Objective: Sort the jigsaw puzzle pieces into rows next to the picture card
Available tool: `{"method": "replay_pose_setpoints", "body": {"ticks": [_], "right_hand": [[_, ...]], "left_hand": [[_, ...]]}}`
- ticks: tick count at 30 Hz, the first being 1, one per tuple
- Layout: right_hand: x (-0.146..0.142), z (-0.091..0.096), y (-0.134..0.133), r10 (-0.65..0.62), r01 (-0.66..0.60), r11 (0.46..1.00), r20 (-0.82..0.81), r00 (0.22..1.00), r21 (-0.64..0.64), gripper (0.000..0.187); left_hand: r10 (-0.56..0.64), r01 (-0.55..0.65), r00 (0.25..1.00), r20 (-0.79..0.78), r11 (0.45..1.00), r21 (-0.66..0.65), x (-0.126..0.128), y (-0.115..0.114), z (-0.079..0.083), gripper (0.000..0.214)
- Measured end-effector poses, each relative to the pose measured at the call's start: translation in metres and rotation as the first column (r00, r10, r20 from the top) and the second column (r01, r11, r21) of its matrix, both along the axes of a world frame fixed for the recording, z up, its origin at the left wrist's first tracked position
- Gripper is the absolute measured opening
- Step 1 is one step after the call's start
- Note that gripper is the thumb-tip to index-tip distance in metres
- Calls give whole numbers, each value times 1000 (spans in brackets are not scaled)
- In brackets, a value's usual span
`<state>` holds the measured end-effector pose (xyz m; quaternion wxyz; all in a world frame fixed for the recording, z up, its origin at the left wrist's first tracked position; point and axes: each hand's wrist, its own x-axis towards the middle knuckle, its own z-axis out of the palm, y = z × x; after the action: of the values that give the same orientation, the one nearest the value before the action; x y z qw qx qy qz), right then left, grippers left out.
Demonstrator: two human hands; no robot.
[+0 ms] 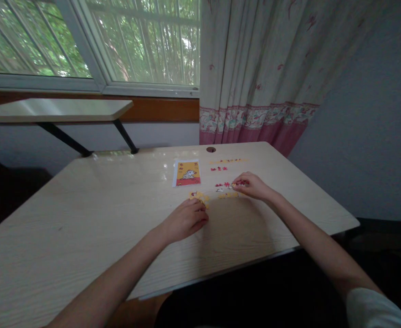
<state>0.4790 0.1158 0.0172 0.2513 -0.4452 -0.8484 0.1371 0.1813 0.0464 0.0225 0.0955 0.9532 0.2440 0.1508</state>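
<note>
A person's left hand (187,221) rested on the pale wooden tabletop (84,214) with its fingers curled under. Whether it gripped anything could not be told. Its fingertips lay against a small cluster of yellow pieces (198,196). The right hand (253,186), apart from the left and a little farther out, had thumb and fingertips pinched on a small red piece (239,183), held at the edge of a red-and-white cluster (223,186).

Just nearer than that cluster lay a short yellow strip (228,195). Beyond the right hand sat a few loose red bits (218,168) and, farther still, a thin pale row (229,161). Beyond the left hand, a picture card (187,173) in yellow and red lay flat, apparently the guide.

Judging by the spread, the puzzle was at an early stage. Only scraps looked sorted or joined by colour, none matched the card's full picture, and most of the fitting remained.

Past the tabletop's far edge hung a flowered curtain (255,68) beside a barred window (118,41).
</note>
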Motion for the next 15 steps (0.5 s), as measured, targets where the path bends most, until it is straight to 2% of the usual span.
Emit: {"method": "replay_pose_setpoints", "body": {"ticks": [5,15], "right_hand": [[-10,-11,2,-34,32,999,63,997,37,19],[-11,-13,1,-44,39,998,114,993,48,19]], "left_hand": [[-6,6,1000,0,1000,1,0,0,-1,18],[1,-1,1000,-26,1000,0,1,1,-1,17]]}}
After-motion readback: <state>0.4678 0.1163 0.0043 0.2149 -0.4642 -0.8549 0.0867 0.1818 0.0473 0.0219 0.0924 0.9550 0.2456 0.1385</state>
